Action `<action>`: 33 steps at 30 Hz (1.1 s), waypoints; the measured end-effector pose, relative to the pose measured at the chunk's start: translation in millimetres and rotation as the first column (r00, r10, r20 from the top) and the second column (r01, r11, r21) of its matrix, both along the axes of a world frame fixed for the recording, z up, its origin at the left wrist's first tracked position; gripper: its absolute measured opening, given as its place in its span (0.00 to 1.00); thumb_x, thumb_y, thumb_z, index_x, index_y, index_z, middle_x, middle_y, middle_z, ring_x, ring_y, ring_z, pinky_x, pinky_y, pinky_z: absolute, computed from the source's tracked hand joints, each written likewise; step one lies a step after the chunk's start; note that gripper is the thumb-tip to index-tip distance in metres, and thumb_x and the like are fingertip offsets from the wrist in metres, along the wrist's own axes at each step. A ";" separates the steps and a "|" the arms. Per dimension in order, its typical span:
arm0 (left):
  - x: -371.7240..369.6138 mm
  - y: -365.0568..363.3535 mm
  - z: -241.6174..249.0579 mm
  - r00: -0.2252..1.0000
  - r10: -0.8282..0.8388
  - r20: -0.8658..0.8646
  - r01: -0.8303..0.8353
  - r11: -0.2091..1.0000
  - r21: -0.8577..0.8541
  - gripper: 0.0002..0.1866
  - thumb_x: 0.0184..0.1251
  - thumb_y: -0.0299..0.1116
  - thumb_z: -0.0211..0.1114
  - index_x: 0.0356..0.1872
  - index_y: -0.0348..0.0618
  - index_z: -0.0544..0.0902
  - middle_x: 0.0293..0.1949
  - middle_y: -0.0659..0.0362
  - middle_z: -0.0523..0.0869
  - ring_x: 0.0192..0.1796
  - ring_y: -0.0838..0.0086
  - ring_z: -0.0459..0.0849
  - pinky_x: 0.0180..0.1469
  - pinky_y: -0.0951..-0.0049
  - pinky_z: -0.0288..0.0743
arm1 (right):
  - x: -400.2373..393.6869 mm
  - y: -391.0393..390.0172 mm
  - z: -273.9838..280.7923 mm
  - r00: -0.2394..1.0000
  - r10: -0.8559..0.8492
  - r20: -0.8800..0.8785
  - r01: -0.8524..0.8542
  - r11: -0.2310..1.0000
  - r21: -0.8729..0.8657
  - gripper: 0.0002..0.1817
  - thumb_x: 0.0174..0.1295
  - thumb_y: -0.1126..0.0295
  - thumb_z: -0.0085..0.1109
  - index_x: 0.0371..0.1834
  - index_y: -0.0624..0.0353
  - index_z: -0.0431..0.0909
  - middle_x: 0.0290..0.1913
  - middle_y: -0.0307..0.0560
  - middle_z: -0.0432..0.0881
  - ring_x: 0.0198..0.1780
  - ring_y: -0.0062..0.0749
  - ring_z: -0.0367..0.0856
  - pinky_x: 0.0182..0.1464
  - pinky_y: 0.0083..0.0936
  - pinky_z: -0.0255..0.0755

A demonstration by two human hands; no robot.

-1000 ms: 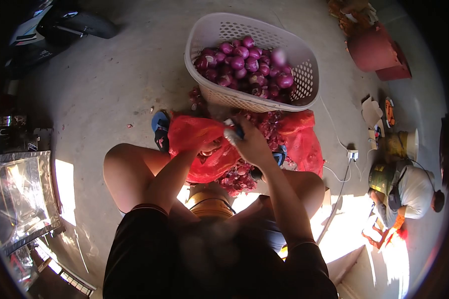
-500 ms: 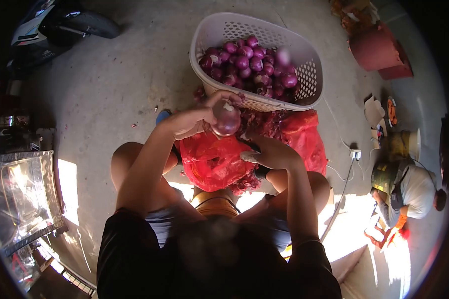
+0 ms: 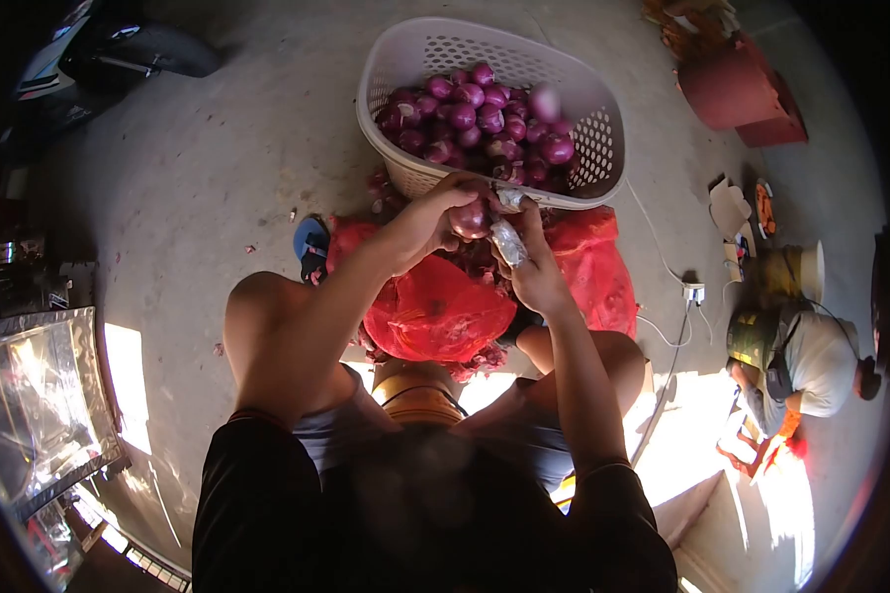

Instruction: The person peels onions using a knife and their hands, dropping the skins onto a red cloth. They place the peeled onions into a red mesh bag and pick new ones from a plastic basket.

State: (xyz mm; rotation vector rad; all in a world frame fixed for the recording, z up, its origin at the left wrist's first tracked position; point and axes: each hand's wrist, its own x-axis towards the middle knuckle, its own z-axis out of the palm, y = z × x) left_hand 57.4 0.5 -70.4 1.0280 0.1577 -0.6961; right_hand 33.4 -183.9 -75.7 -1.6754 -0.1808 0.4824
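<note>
My left hand [image 3: 427,225] is closed around a red onion [image 3: 471,219], held up just in front of the basket's near rim. Close against the onion's right side is my right hand [image 3: 536,272], its thumb and a finger wrapped in something silvery. Those fingers are bent inward; what they grip, if anything, I cannot make out. Below both hands, a red mesh bag [image 3: 435,311] lies between my knees, with loose onion skins around it. Peeled purple onions [image 3: 489,119] fill much of the pale plastic basket [image 3: 381,69] beyond.
More red mesh [image 3: 598,272] lies to the right. A power strip [image 3: 694,293] with cables sits on the concrete floor. Another person [image 3: 811,361] bends over at the right. A motorbike wheel [image 3: 163,49] is at upper left, a dark red container [image 3: 732,89] at upper right.
My right hand has risen from the mesh bag to meet the onion. My left hand has turned the onion and brought it slightly right and up.
</note>
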 end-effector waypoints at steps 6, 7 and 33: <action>-6.8 -5.9 -8.5 0.997 0.063 -0.048 -0.069 0.988 -0.138 0.17 0.65 0.45 0.46 0.48 0.51 0.74 0.41 0.65 0.81 0.39 0.79 0.77 0.38 0.76 0.67 | -5.6 4.2 -4.4 0.997 -0.035 -0.073 0.049 0.979 0.197 0.25 0.65 0.71 0.45 0.63 0.58 0.49 0.38 0.40 0.69 0.28 0.16 0.64 0.28 0.15 0.61; -7.3 -6.1 -8.9 0.997 0.068 -0.046 -0.074 0.988 -0.135 0.17 0.65 0.45 0.46 0.48 0.50 0.74 0.41 0.65 0.81 0.39 0.79 0.77 0.38 0.76 0.67 | -5.6 3.9 -2.9 0.997 -0.028 -0.067 0.040 0.983 0.180 0.25 0.65 0.71 0.45 0.63 0.58 0.49 0.38 0.40 0.70 0.30 0.18 0.67 0.30 0.16 0.64; -6.0 -10.8 -3.6 0.981 0.150 -0.125 -0.165 0.980 -0.115 0.21 0.59 0.46 0.48 0.48 0.45 0.73 0.40 0.59 0.80 0.38 0.73 0.79 0.39 0.70 0.74 | -6.7 11.7 -9.1 0.992 -0.127 -0.013 0.119 0.891 0.438 0.19 0.63 0.79 0.44 0.56 0.52 0.60 0.34 0.33 0.67 0.27 0.11 0.60 0.26 0.09 0.56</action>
